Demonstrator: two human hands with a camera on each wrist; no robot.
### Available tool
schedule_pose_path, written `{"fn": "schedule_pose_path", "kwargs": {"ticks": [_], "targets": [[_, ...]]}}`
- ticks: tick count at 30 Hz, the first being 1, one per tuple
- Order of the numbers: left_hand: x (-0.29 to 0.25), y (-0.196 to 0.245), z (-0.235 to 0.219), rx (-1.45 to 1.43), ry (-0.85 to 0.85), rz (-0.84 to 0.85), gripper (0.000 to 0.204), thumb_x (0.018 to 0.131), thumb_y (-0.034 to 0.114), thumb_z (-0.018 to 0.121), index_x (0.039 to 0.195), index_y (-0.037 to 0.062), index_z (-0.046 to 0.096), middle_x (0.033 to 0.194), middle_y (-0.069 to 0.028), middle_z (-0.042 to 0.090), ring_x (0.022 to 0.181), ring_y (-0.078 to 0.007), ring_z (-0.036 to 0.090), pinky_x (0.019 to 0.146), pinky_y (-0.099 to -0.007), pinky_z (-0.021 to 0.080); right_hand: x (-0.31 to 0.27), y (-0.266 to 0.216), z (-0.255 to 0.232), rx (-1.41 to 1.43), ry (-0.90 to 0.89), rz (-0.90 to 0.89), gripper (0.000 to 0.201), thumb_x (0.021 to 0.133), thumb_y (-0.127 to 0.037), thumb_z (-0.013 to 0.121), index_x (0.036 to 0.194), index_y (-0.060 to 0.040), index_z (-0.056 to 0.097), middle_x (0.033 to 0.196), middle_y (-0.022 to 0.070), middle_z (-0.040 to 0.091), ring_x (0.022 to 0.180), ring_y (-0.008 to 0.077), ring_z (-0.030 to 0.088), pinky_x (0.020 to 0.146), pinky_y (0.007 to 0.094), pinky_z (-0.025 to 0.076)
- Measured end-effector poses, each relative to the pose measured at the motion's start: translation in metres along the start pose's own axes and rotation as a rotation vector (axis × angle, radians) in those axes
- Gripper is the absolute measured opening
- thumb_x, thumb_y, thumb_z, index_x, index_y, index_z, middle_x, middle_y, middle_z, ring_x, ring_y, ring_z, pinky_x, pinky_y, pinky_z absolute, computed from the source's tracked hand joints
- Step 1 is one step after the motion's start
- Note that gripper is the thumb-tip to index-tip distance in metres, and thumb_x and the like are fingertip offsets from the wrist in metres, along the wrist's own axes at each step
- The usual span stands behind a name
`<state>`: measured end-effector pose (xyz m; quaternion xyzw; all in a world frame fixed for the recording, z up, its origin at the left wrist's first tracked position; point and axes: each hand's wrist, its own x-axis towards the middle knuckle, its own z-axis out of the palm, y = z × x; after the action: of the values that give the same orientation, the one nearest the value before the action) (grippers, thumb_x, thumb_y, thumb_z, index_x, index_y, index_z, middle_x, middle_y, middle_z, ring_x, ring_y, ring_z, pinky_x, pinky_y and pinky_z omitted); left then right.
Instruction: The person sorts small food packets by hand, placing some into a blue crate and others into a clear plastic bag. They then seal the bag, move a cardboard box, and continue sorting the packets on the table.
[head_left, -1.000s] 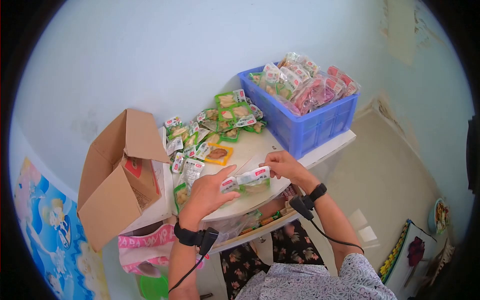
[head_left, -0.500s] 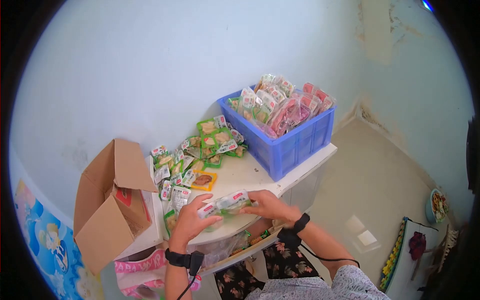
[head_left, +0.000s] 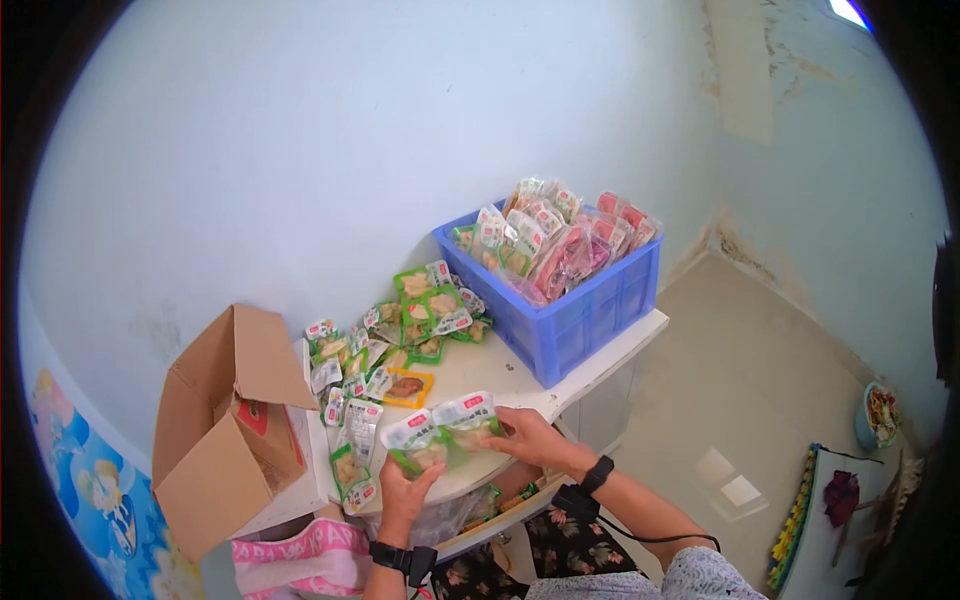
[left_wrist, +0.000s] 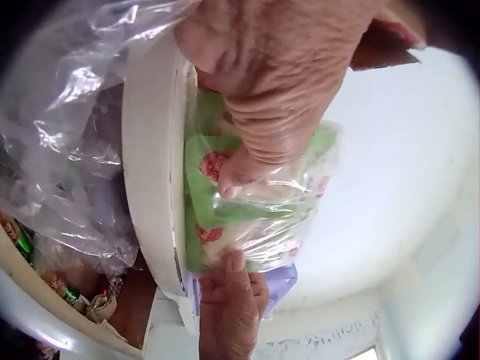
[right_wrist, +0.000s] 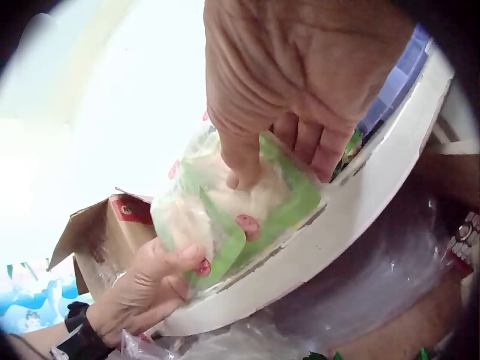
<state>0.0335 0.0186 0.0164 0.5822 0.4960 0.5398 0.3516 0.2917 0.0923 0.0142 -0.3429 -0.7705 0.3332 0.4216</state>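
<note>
Head view: left grip (head_left: 403,497), right grip (head_left: 536,438) pinch packs (head_left: 446,424) — glossy, overlapped, could slip into open drawer (head_left: 500,519) at six o'clock.

This is looking like an ordinary room in a home, though it could be serving as a small shop's back room. Pale blue walls (head_left: 300,130) are showing stained, flaking plaster (head_left: 738,245) low in the corner, and a glossy pale floor (head_left: 680,420) is reflecting light. At the left, a bright cartoon poster (head_left: 100,500) is covering the wall; a pink lettered cloth (head_left: 300,560) is showing below the bench (head_left: 475,375), whose drawer (head_left: 500,525) is standing open. Hinting at trade goods, sealed snack packets (head_left: 440,310) are lying heaped between a filled blue plastic crate (head_left: 600,320) and an open cardboard box (head_left: 215,490).
</note>
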Motion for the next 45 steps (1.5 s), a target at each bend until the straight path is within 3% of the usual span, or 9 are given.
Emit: {"fn": "schedule_pose_path", "kwargs": {"ticks": [3, 9, 15, 20, 26, 30, 35, 38, 45], "targets": [[0.015, 0.004, -0.001, -0.095, 0.026, 0.083, 0.067, 0.079, 0.008, 0.085, 0.137, -0.0008, 0.051, 0.124, -0.0099, 0.066, 0.113, -0.0191, 0.065, 0.1, -0.0342, 0.052, -0.004, -0.02, -0.016, 0.028, 0.085, -0.071, 0.039, 0.09, -0.029, 0.08, 0.089, 0.0025, 0.056, 0.069, 0.0145, 0.056, 0.061, 0.0256, 0.051, 0.058, 0.0405, 0.042], [0.084, 0.111, 0.038, -0.225, 0.013, 0.19, 0.063, 0.085, 0.007, 0.081, 0.139, -0.005, 0.05, 0.128, -0.0127, 0.064, 0.116, -0.0198, 0.065, 0.1, -0.0342, 0.053, 0.012, -0.061, -0.071, 0.234, 0.36, -0.094, 0.029, 0.089, -0.019, 0.083, 0.095, 0.0012, 0.063, 0.076, 0.004, 0.061, 0.068, 0.0104, 0.055, 0.061, 0.0296, 0.047], [0.17, 0.17, 0.09, -0.207, -0.267, 0.256, 0.058, 0.093, 0.011, 0.074, 0.143, -0.0059, 0.05, 0.128, -0.0102, 0.064, 0.114, -0.0155, 0.064, 0.098, -0.0301, 0.052, 0.033, -0.075, -0.132, 0.347, 0.551, -0.103, 0.025, 0.093, -0.01, 0.078, 0.106, 0.0022, 0.061, 0.09, 0.0054, 0.07, 0.081, 0.0087, 0.065, 0.069, 0.0263, 0.053], [0.246, 0.162, 0.12, -0.126, -0.431, 0.291, 0.067, 0.096, 0.019, 0.073, 0.15, -0.0071, 0.043, 0.131, -0.0101, 0.063, 0.112, -0.0125, 0.062, 0.097, -0.0278, 0.05, 0.053, -0.063, -0.153, 0.263, 0.722, -0.131, 0.033, 0.091, -0.011, 0.08, 0.113, 0.0027, 0.059, 0.1, 0.0101, 0.075, 0.089, 0.0129, 0.072, 0.071, 0.0284, 0.055], [0.303, 0.118, 0.141, 0.089, -0.421, 0.281, 0.062, 0.101, 0.022, 0.069, 0.151, -0.0055, 0.045, 0.115, -0.0055, 0.067, 0.098, -0.0113, 0.06, 0.089, -0.0281, 0.05, 0.077, -0.024, -0.156, -0.551, 0.894, -0.055, 0.044, 0.085, -0.028, 0.083, 0.114, -0.0021, 0.063, 0.086, 0.0068, 0.073, 0.089, 0.0266, 0.068, 0.077, 0.0418, 0.049], [0.32, 0.095, 0.146, 0.212, -0.323, 0.318, 0.057, 0.101, 0.026, 0.069, 0.146, -0.0056, 0.053, 0.115, -0.0053, 0.069, 0.098, -0.0109, 0.062, 0.093, -0.0274, 0.05, 0.076, -0.035, -0.159, -0.652, 0.786, -0.034, 0.032, 0.085, -0.032, 0.081, 0.097, -0.0062, 0.069, 0.078, 0.0054, 0.069, 0.089, 0.0265, 0.062, 0.075, 0.0442, 0.042], [0.325, 0.089, 0.151, 0.433, -0.241, 0.527, 0.048, 0.098, 0.032, 0.069, 0.136, 0.0022, 0.066, 0.13, -0.0152, 0.066, 0.122, -0.0247, 0.06, 0.109, -0.0355, 0.044, 0.081, -0.031, -0.153, -0.89, 0.684, -0.098, 0.023, 0.088, -0.03, 0.076, 0.078, -0.0092, 0.072, 0.078, 0.0047, 0.068, 0.09, 0.0264, 0.06, 0.074, 0.044, 0.04], [0.327, 0.077, 0.153, 0.456, -0.196, 0.563, 0.046, 0.098, 0.034, 0.069, 0.134, 0.0052, 0.068, 0.138, -0.0187, 0.061, 0.133, -0.0308, 0.054, 0.114, -0.0395, 0.04, 0.077, -0.043, -0.153, -0.883, 0.588, -0.015, 0.024, 0.091, -0.028, 0.073, 0.076, -0.0093, 0.074, 0.085, 0.0058, 0.07, 0.097, 0.0274, 0.061, 0.078, 0.0438, 0.042], [0.312, 0.069, 0.145, 0.388, -0.046, 0.515, 0.049, 0.098, 0.034, 0.069, 0.139, 0.0074, 0.063, 0.142, -0.016, 0.059, 0.134, -0.0307, 0.053, 0.112, -0.0418, 0.041, 0.054, -0.041, -0.147, -0.713, 0.885, -0.22, 0.015, 0.087, -0.015, 0.077, 0.098, -0.0062, 0.072, 0.101, 0.0105, 0.072, 0.11, 0.0313, 0.063, 0.089, 0.0438, 0.047]]}}
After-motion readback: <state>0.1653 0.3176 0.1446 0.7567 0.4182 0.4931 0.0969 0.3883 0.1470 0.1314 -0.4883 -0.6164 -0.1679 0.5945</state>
